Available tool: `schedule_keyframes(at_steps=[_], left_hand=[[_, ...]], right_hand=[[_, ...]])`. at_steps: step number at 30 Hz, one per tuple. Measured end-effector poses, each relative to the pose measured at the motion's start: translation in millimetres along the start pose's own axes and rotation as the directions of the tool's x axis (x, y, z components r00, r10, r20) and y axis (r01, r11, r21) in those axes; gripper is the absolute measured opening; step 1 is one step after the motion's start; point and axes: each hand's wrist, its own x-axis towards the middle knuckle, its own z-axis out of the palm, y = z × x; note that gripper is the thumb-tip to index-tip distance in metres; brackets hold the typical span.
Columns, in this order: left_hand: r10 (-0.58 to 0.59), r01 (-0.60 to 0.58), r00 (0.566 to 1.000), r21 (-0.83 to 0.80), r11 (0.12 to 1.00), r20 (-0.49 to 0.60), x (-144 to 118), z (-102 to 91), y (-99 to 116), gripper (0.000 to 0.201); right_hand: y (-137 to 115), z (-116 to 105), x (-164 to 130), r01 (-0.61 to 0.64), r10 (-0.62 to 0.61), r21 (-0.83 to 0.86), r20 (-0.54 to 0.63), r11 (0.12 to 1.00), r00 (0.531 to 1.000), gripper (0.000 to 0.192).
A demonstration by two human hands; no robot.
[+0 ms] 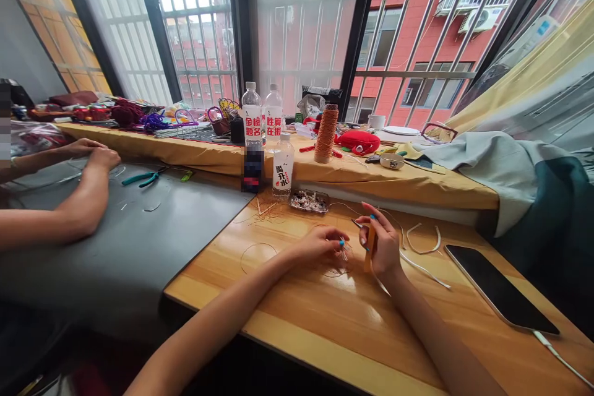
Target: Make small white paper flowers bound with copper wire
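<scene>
Nearest on the wooden desk (325, 322), the left hand (320, 244) lies low with its fingers pinched shut on a small wire piece (344, 252), held just above the desk top. Just beside it, the right hand (383, 247) stands upright on its edge, fingers curled around an orange tool (371, 246) whose thin tip points toward the wire piece; the two hands are nearly touching. Both forearms come in from the bottom edge, angled toward each other.

To the right lies a dark phone (499, 289) with a white cable at its corner, and white strips (422, 250) curl between it and the right hand. Beyond the hands sits a small tray (309, 201) of bits, then a bottle (283, 164). On the grey desk (130, 241) to the left, another person's arms (69, 210) rest near teal pliers (142, 178). Farther back, on the yellow-covered sill (371, 176), stand a cone of orange thread (327, 133) and two more bottles (262, 112).
</scene>
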Motion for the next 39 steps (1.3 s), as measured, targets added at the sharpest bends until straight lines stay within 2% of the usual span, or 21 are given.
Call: schedule_keyframes(at_steps=[2,3,5,7,8,9,11,13,14,15,17,20,22,24,26,28,30,33,36,39], left_hand=[[0.136,-0.152,0.986,0.203,0.967,0.093,-6.4,17.2,4.1,0.016],[0.214,-0.243,0.969,0.318,0.916,0.125,-10.0,26.1,6.2,0.014],[0.332,-0.414,0.91,0.504,0.758,0.248,-16.9,41.9,9.6,0.012],[0.369,-0.49,0.872,0.567,0.662,0.323,-21.5,51.7,11.2,0.013],[0.365,-0.489,0.872,0.571,0.659,0.326,-22.3,53.3,11.6,0.013],[0.351,-0.457,0.89,0.556,0.694,0.293,-21.9,52.4,12.0,0.014],[0.293,-0.332,0.943,0.463,0.822,0.156,-18.4,43.1,14.3,0.014],[0.207,-0.198,0.978,0.281,0.939,-0.001,-13.8,26.1,19.6,0.014],[0.168,-0.158,0.985,0.194,0.968,-0.032,-12.3,16.7,23.0,0.016],[0.116,-0.114,0.993,0.119,0.986,-0.009,-11.5,8.1,26.2,0.018],[0.068,-0.082,0.983,0.075,0.994,0.173,-12.1,-2.8,29.5,0.019],[0.071,-0.156,0.925,0.204,0.966,0.372,-14.1,1.9,23.1,0.022],[0.097,-0.258,0.912,0.375,0.891,0.398,-13.1,12.5,16.5,0.022],[0.154,-0.331,0.931,0.585,0.741,0.332,-11.5,17.9,16.7,0.021],[0.224,-0.304,0.951,0.762,0.572,0.211,-14.4,11.8,26.8,0.024],[0.302,-0.178,0.952,0.902,0.393,0.057,-28.5,-4.2,40.4,0.025],[0.362,-0.03,0.929,0.962,0.27,-0.073,-57.3,-21.6,45.3,0.027],[0.343,0.053,0.934,0.99,0.131,-0.095,-118.9,-32.2,24.4,0.034],[0.44,0.059,0.896,0.998,0.011,-0.058,-177.6,-22.9,-7.5,0.049],[0.424,0.016,0.906,0.999,-0.034,0.0,-214.4,-8.2,-17.3,0.061]], right_hand=[[-2.8,-8.2,5.2,-0.005,0.007,0.092,-0.022,0.996,1.0,0.034],[-4.0,-12.9,8.0,-0.019,0.023,0.141,-0.026,0.99,0.999,0.035],[-5.7,-22.3,13.1,-0.05,0.057,0.223,-0.024,0.974,0.998,0.035],[-6.5,-30.2,17.3,-0.064,0.073,0.264,-0.026,0.962,0.997,0.036],[-6.3,-33.3,18.9,-0.067,0.077,0.272,-0.026,0.96,0.997,0.037],[-5.9,-35.6,20.3,-0.071,0.08,0.275,-0.023,0.959,0.996,0.038],[-4.0,-38.5,22.5,-0.09,0.097,0.269,-0.011,0.959,0.995,0.038],[-1.2,-39.7,24.0,-0.121,0.121,0.247,0.013,0.962,0.993,0.038],[0.3,-40.0,24.6,-0.138,0.136,0.232,0.026,0.963,0.99,0.038],[1.8,-40.2,25.1,-0.154,0.149,0.218,0.04,0.964,0.988,0.038],[4.1,-40.5,25.6,-0.17,0.162,0.199,0.058,0.965,0.985,0.038],[5.2,-40.4,25.6,-0.172,0.161,0.194,0.072,0.966,0.984,0.038],[4.6,-39.9,25.2,-0.173,0.161,0.19,0.079,0.966,0.984,0.038],[3.7,-39.1,24.8,-0.176,0.163,0.178,0.083,0.968,0.983,0.039],[3.2,-38.6,24.5,-0.18,0.168,0.164,0.085,0.97,0.982,0.039],[3.4,-38.6,24.5,-0.182,0.171,0.154,0.085,0.971,0.982,0.04],[4.5,-39.1,24.6,-0.177,0.166,0.148,0.086,0.973,0.982,0.04],[6.5,-39.4,24.5,-0.16,0.144,0.16,0.11,0.974,0.983,0.04],[6.9,-37.2,23.4,-0.181,0.161,0.145,0.137,0.973,0.977,0.042],[5.5,-33.6,21.1,-0.179,0.161,0.124,0.145,0.976,0.976,0.043]])
